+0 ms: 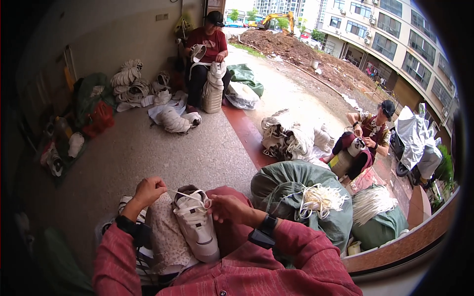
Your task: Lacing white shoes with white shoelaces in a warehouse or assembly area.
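Observation:
On my lap rests a white and grey sneaker (199,231), toe toward me, its collar away from me. A white shoelace (178,193) runs through its upper eyelets. My left hand (151,190) pinches one stretch of the lace and draws it taut, out to the left of the collar. At the collar's right side my right hand (230,209) has its fingers closed on the lace, close to the top eyelets. A patterned cloth (168,234) covers my left thigh beneath the shoe. More striped shoes lie partly hidden at my left side.
Beside my right arm, a green sack (276,185) carries a bundle of white laces (323,200); more laces (374,203) top another sack. Two people (210,47) (375,129) sit handling shoes. Shoe piles (291,133) (131,84) and a red bag (100,118) lie around the floor.

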Motion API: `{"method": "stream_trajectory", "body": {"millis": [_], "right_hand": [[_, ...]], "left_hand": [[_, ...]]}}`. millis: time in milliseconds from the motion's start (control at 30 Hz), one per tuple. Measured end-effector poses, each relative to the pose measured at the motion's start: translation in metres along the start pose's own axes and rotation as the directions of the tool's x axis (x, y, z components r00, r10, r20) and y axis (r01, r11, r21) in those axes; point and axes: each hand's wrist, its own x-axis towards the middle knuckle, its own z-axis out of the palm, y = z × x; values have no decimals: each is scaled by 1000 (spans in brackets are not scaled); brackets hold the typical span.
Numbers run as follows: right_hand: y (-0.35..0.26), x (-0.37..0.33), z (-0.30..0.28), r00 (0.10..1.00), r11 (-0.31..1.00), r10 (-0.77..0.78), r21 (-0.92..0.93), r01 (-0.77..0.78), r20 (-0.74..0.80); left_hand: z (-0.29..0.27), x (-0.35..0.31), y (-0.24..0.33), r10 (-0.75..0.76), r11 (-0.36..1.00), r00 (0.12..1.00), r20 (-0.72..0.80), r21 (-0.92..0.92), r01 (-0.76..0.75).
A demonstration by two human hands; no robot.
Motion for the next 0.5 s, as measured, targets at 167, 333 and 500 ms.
{"method": "stream_trajectory", "body": {"millis": [167, 333, 500], "right_hand": [[2, -4, 8, 956, 857, -261, -488, 166, -132], [7, 9, 4, 903, 645, -430, -695, 317, 13], [0, 10, 4, 868, 589, -496, -731, 344, 9]], "left_hand": [[12, 4, -1, 21, 999, 997, -73, 42, -18], [28, -1, 0, -42, 999, 999, 24, 8, 42], [37, -1, 48, 322, 931, 947, 22, -190, -312]]}}
